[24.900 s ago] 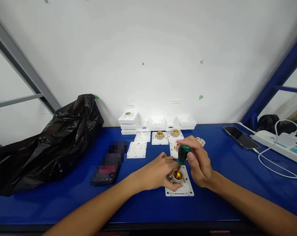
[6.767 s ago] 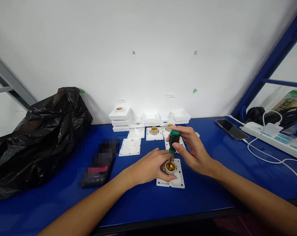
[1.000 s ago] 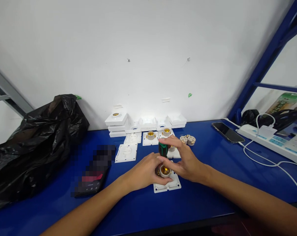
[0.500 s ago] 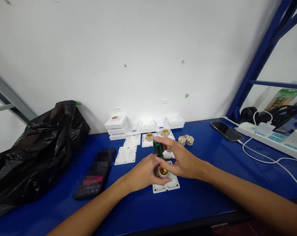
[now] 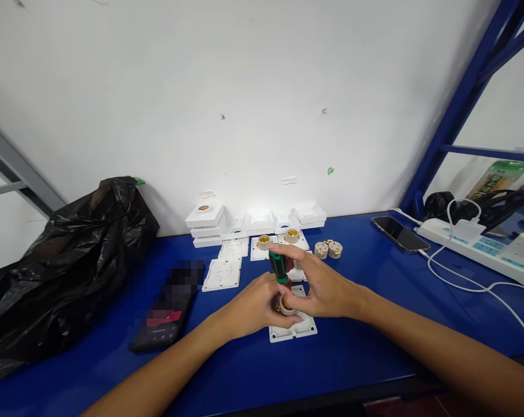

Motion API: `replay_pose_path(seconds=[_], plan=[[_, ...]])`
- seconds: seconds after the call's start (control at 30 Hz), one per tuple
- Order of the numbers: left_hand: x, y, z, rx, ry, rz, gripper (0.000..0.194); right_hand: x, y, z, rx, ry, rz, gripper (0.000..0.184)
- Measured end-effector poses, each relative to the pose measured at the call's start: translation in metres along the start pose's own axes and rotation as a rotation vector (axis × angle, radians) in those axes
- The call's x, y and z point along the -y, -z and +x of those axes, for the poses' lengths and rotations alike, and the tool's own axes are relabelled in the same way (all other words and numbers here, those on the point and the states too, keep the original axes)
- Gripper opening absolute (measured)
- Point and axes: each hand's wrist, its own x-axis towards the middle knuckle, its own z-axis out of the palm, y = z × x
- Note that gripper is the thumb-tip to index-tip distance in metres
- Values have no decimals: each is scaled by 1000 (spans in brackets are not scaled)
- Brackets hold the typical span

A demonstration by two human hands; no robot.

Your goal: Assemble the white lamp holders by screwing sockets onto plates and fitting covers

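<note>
In the head view, the white plate (image 5: 304,330) lies flat near the middle of the front edge of the blue desk (image 5: 227,376), and the round socket (image 5: 287,310) is upon it. The left hand (image 5: 253,301) is clasped around the wall of the socket. The right hand (image 5: 320,284) holds the green-and-black screwdriver (image 5: 278,266) by its handle, a little tilted; its tip is hidden. The hands are close together; whether they touch, I cannot tell. The socket looks light but hard, perhaps ceramic, so it may chip if dropped. Its smooth wall could slip; I would take it low, from both sides. The plate seems thin, stiff plastic, best held at its corners.
</note>
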Motion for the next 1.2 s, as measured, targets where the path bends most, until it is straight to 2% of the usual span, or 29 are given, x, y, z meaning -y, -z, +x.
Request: replay_pose_path(seconds=[0.27, 0.67, 0.9, 1.2], plan=[[0, -1, 0, -14, -7, 9, 39, 0, 5, -1, 43, 1, 14, 81], [3, -3, -1, -40, -20, 34, 33, 3, 7, -1, 24, -15, 9, 68], [2, -2, 0, -33, -35, 25, 37, 2, 8, -2, 22, -4, -17, 72], [5, -4, -2, -62, -3, 70, 32, 6, 11, 1, 61, -34, -5, 68]])
